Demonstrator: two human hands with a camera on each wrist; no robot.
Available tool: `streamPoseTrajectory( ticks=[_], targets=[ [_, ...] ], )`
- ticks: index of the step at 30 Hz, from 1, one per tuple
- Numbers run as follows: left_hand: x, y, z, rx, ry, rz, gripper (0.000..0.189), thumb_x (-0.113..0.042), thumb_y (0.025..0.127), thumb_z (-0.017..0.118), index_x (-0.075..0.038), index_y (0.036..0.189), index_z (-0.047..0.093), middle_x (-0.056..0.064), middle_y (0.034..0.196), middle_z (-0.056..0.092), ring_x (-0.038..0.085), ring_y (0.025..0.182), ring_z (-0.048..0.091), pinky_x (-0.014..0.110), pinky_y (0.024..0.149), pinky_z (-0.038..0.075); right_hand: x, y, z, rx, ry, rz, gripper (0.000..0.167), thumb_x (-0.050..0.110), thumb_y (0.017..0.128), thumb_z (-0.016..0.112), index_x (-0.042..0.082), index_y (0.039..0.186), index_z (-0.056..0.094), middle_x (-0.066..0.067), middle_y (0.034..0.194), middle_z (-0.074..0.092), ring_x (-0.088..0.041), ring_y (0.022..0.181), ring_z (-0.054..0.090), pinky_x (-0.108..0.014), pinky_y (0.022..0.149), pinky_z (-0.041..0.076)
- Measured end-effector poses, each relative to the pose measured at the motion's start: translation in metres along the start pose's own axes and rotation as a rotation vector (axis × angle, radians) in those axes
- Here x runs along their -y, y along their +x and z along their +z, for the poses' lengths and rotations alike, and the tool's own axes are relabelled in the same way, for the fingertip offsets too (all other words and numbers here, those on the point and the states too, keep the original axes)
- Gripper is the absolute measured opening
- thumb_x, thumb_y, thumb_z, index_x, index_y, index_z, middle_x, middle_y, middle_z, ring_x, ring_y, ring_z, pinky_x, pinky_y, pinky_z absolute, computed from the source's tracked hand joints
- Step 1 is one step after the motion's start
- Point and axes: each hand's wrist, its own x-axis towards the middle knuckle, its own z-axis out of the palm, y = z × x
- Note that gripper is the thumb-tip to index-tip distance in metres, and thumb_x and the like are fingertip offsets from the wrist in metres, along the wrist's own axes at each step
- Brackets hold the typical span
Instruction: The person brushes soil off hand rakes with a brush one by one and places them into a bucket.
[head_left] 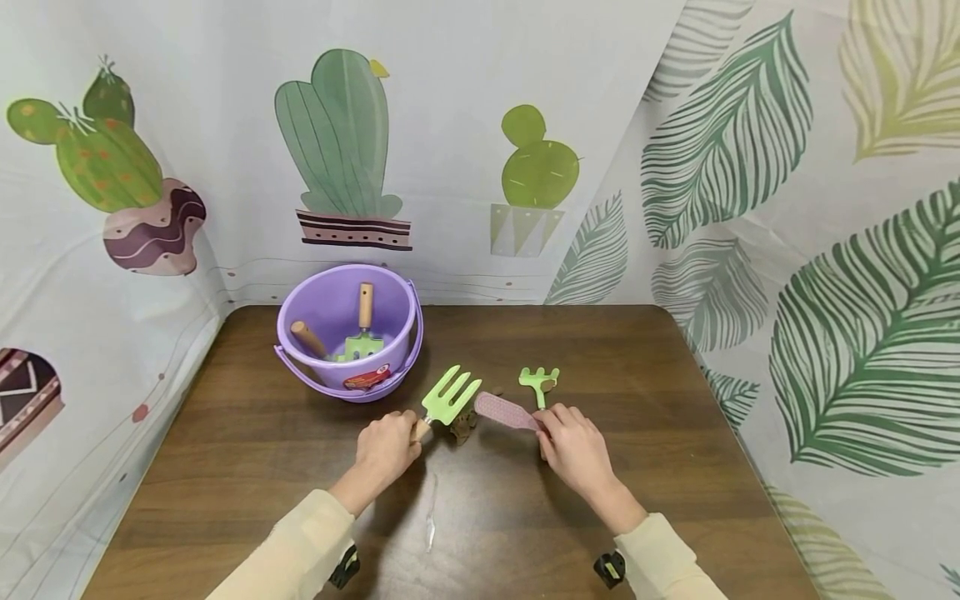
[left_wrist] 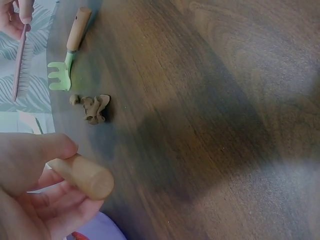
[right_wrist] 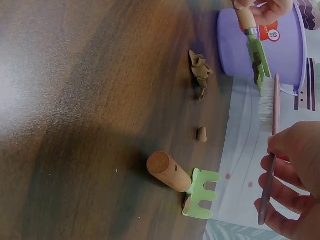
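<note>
My left hand grips the wooden handle of a garden hand fork with green tines. Brown matter clings to the tines in the right wrist view. Between finger and thumb, my right hand holds a pink brush by its thin handle. White bristles point toward the fork, their tips close to it. Below these two tools lies a crumpled brown lump, like clay, on the table. A small green rake with a wooden handle lies by the right hand, a brown bit on its head.
A purple bucket with its handle down stands at the back left of the wooden table. Inside it are green tools with wooden handles. A smaller brown piece lies between lump and rake. Printed curtains hang behind.
</note>
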Motion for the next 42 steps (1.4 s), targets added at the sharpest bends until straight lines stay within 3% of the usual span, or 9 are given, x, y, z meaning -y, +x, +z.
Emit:
streamPoseTrajectory(
  ticks=[13, 23, 33, 42],
  targets=[
    [0.0022, -0.0002, 0.0035, -0.043, -0.043, 0.036, 0.018, -0.013, 0.067, 0.074, -0.015, 0.074, 0.058, -0.001, 0.068, 0.057, 0.031, 0.061, 0.061, 0.041, 0.047, 0.045, -0.0013, -0.0026, 0.0017, 0.007, 0.026, 0.02, 0.023, 0.012, 0.076, 0.071, 0.012, 0.098, 0.067, 0.0, 0.088, 0.061, -0.02, 0.078, 0.058, -0.035, 0.063, 0.049],
    [-0.002, 0.0005, 0.0027, 0.06, -0.168, -0.036, 0.019, -0.007, 0.071, 0.062, -0.014, 0.089, 0.064, 0.001, 0.076, 0.06, 0.029, 0.067, 0.061, 0.041, 0.051, 0.044, -0.0035, -0.0047, 0.0019, 0.006, 0.027, 0.026, 0.024, 0.011, 0.075, 0.072, 0.012, 0.098, 0.067, 0.0, 0.086, 0.061, -0.02, 0.077, 0.057, -0.035, 0.062, 0.049],
    [-0.0027, 0.0027, 0.0043, 0.091, -0.255, -0.018, 0.027, 0.003, 0.067, 0.057, -0.004, 0.093, 0.056, 0.006, 0.077, 0.056, 0.03, 0.076, 0.06, 0.046, 0.068, 0.048, -0.0048, -0.006, 0.0016, 0.021, 0.029, 0.043, 0.024, 0.012, 0.076, 0.072, 0.012, 0.099, 0.067, -0.001, 0.086, 0.061, -0.02, 0.077, 0.057, -0.035, 0.062, 0.048],
    [-0.0003, 0.0038, 0.0096, 0.092, -0.346, -0.018, 0.031, 0.007, 0.067, 0.053, 0.0, 0.097, 0.051, 0.009, 0.082, 0.054, 0.031, 0.079, 0.058, 0.046, 0.073, 0.046, -0.0054, -0.0066, 0.0031, 0.026, 0.031, 0.05, 0.025, 0.012, 0.075, 0.072, 0.011, 0.099, 0.067, -0.001, 0.086, 0.061, -0.02, 0.077, 0.057, -0.035, 0.062, 0.049]
  ],
)
